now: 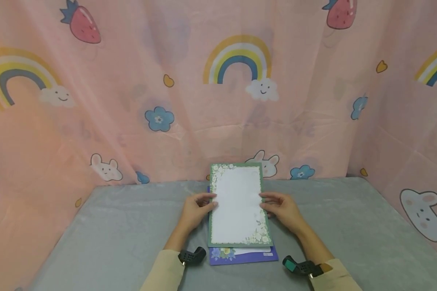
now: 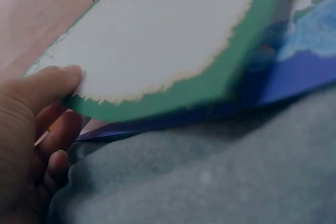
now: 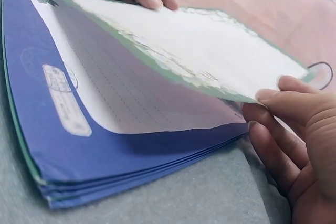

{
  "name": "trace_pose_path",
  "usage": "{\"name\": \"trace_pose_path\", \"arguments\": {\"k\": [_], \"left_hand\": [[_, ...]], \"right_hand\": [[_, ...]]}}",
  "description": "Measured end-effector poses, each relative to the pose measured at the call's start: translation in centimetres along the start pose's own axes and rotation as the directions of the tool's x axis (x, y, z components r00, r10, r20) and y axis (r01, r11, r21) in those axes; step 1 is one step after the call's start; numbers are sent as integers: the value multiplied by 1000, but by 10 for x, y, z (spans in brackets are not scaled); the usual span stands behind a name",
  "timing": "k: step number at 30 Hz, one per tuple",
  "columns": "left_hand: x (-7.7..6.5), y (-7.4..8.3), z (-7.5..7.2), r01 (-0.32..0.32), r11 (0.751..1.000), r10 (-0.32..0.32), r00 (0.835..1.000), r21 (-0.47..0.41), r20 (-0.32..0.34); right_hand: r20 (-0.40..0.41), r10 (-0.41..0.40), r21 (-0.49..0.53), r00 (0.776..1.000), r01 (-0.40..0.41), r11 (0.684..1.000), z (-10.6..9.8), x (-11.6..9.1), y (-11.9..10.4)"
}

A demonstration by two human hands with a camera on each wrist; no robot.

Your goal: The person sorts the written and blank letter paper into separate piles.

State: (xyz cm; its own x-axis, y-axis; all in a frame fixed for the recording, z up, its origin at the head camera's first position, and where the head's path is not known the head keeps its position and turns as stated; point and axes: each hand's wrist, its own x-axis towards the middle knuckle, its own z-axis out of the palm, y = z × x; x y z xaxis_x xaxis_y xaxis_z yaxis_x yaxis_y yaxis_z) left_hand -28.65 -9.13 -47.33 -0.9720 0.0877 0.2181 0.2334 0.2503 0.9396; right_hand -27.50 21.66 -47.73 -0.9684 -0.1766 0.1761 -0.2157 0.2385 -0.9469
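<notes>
A sheet of stationery paper (image 1: 236, 204) with a green border and white flowers is raised at a tilt between both hands. My left hand (image 1: 196, 208) pinches its left edge, thumb on top and fingers beneath. On the opposite edge my right hand (image 1: 282, 208) pinches it the same way. Under the sheet lies a stack of purple-blue stationery paper (image 3: 52, 129) with a lined white middle, blue and yellow flowers and a small printed label. The raised sheet hides most of this stack; its near strip shows in the head view.
A grey cloth (image 1: 131, 226) covers the table. Behind and at both sides hangs a pink curtain (image 1: 189, 149) printed with rainbows, rabbits and flowers, close to the table's far edge. Black bands with small devices (image 1: 192, 256) sit on both wrists.
</notes>
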Motion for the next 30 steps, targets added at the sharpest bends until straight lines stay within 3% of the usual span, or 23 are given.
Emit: {"name": "trace_pose_path", "arguments": {"k": [9,22,30], "left_hand": [[1,-3,0,23,1000,-23,1000,16,13],[1,12,-7,74,997,-74,997,2,-16],[2,18,-9,60,998,-60,998,25,-14]], "right_hand": [[-14,10,28,1000,-9,1000,-1,0,0],[-18,33,-10,999,-33,999,-1,2,-18],[-18,37,-17,999,-37,999,-5,3,-23]]}}
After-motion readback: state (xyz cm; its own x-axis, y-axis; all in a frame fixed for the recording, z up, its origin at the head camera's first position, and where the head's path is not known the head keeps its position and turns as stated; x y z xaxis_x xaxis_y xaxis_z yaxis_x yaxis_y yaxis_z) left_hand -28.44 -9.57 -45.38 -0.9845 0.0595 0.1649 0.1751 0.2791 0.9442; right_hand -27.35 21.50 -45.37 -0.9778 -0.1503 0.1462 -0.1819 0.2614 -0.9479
